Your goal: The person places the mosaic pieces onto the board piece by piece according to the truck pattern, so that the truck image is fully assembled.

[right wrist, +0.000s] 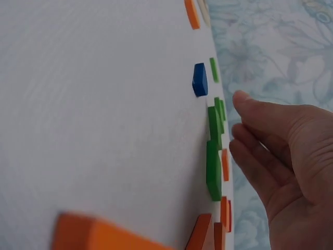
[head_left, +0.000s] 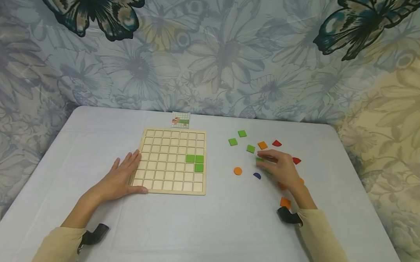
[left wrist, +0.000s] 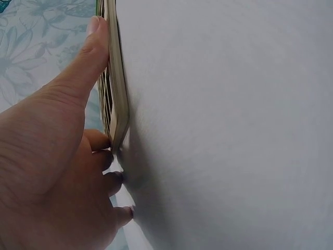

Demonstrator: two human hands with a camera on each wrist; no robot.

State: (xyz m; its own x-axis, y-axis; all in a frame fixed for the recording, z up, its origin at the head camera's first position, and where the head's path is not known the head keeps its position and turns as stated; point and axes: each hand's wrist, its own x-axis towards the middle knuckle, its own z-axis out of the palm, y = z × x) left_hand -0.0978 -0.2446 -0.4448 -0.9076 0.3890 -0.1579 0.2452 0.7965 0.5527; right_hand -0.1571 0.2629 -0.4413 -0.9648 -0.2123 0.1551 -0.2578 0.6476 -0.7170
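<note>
A square wooden grid board (head_left: pixel 169 176) lies on the table, with several green square tiles (head_left: pixel 199 167) set in cells at its right side. My left hand (head_left: pixel 118 179) rests at the board's left front corner, fingers spread along the left edge and thumb on the front edge. In the left wrist view the thumb (left wrist: pixel 86 62) lies against the board's rim (left wrist: pixel 118 78). Over the loose pieces hovers my right hand (head_left: pixel 280 167), thumb and fingers apart with nothing between them. Beneath it, a green tile (head_left: pixel 259 159) is partly hidden; the right wrist view shows green tiles (right wrist: pixel 214 169) below the fingers.
Around the right hand lie loose green tiles (head_left: pixel 233 141), an orange square (head_left: pixel 262 145), red pieces (head_left: pixel 276 143), an orange disc (head_left: pixel 238 171) and a blue half-disc (head_left: pixel 257 175). A small picture card (head_left: pixel 180 120) lies behind the board. Patterned cloth (head_left: pixel 227 61) hangs behind the table.
</note>
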